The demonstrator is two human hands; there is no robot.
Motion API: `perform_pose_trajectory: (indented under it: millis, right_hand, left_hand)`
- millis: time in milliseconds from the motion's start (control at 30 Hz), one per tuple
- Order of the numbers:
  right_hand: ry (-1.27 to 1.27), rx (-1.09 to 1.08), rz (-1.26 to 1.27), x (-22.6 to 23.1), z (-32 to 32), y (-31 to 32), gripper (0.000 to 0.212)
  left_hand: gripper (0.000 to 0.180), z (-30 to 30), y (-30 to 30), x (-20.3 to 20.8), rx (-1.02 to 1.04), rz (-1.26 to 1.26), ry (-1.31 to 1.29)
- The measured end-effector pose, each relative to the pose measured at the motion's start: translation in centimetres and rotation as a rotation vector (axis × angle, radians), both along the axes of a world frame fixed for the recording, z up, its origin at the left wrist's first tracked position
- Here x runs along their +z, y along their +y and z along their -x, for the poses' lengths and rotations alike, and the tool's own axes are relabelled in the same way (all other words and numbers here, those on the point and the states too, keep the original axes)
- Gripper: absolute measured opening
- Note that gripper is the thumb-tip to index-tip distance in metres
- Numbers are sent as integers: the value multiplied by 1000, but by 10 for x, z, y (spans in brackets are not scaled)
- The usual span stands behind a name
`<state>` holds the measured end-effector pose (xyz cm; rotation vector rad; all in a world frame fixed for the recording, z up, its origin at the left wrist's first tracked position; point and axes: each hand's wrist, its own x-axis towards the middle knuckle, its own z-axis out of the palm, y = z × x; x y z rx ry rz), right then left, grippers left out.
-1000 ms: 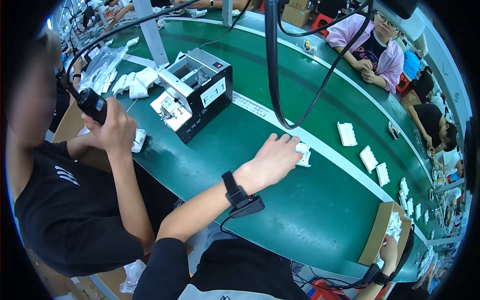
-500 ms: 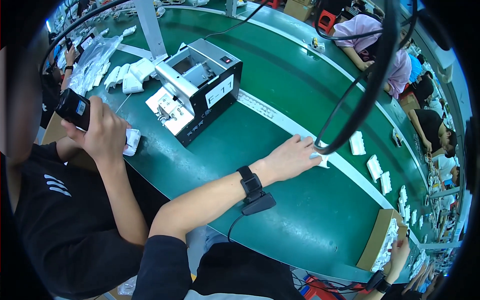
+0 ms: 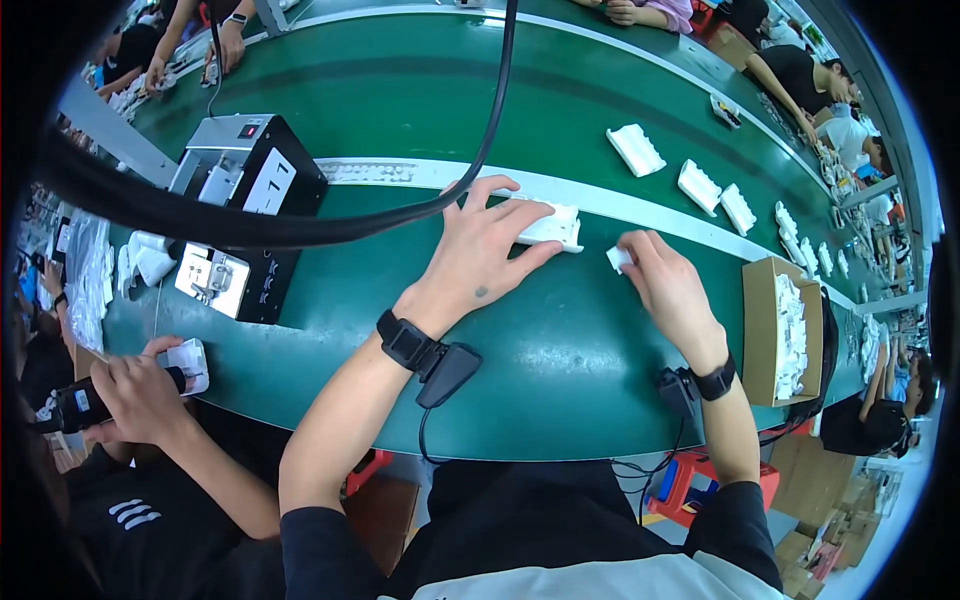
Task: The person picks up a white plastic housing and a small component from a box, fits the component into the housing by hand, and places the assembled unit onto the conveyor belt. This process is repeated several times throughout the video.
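Observation:
A white plastic housing (image 3: pixel 560 228) lies on the green table at the edge of the pale strip. My left hand (image 3: pixel 478 245) grips its left end, with the thumb on the near side and the fingers over the top. To the right, my right hand (image 3: pixel 662 280) pinches a small white plastic piece (image 3: pixel 619 259) between thumb and fingertips, just above the table and apart from the housing. Both of my wrists wear black bands with small dark modules and cables.
An open cardboard box (image 3: pixel 760 335) of small white parts stands at the right. More white housings (image 3: pixel 636 150) lie beyond the strip. A metal-and-black machine (image 3: pixel 275 200) stands left. A co-worker's hand (image 3: pixel 140 395) holds a black power tool at lower left. A black cable hangs across the view.
My right hand has come from the cardboard box toward the middle, now with a small white piece. My left hand stays at the housing. The view has turned to the right.

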<state>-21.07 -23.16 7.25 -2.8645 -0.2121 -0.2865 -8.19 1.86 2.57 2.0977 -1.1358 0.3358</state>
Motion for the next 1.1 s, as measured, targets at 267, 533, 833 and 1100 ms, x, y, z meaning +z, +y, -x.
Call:
perform_pose_trajectory:
  millis: [267,533,833,1100]
  right_hand:
    - [-68,181,-79,37,-40,30,17]
    - [-41,207,43,2,-56,44,10]
    - [22,190,-37,4,-69,44,14]
    - [91,214,-70,13,-75,47,20]
  left_hand:
    - [51,9,6,-11,-19,35,164]
    - [47,7,0,-11,-42,123,139]
    - [39,1,4,-13,-78,69,71]
    - [34,9,5,-12,20,-70,-227]
